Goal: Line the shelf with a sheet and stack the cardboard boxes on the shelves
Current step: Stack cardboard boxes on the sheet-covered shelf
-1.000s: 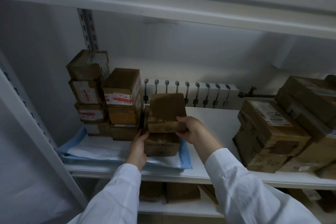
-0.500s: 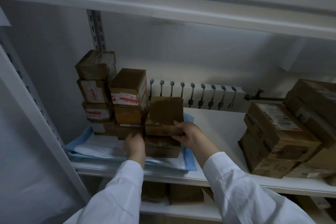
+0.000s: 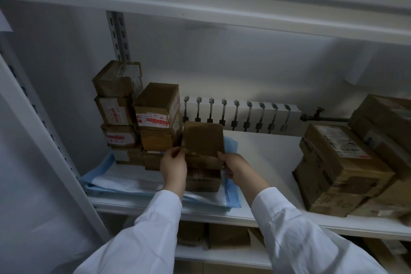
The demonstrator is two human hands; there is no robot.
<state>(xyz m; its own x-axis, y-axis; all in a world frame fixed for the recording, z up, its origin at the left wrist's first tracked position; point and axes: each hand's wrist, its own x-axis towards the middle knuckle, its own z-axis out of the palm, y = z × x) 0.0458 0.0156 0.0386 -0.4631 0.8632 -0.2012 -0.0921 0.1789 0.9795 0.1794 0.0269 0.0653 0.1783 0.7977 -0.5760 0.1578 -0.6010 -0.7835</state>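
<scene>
A: Boxes everywhere! What are the hands doing?

B: Both hands hold one brown box [image 3: 203, 140]. The left hand [image 3: 174, 165] pinches its left edge, fingers curled on it. The right hand [image 3: 236, 165] grips its right bottom corner, fingers wrapped around.

A: Where is that box?

B: It sits on top of another box [image 3: 203, 181], and it leans back a little. The bottom box rests on the blue sheet [image 3: 124, 181].

A: Where is the sheet?

B: It lies flat on the left part of the white shelf [image 3: 262, 151].

A: What is next to the held box?

B: Just to its left is a stack of boxes [image 3: 158, 122] with red and white tape. Further left, at the back, is a taller stack [image 3: 119, 104]. Both stand on the sheet.

A: And on the right?

B: A pile of bigger boxes [image 3: 342, 169] sits well apart, on the bare shelf. They are tilted.

A: What is behind?

B: A white radiator [image 3: 242, 115] by the wall.

A: Anything below?

B: More boxes [image 3: 229, 232] on the lower shelf, but it is dark there.
</scene>
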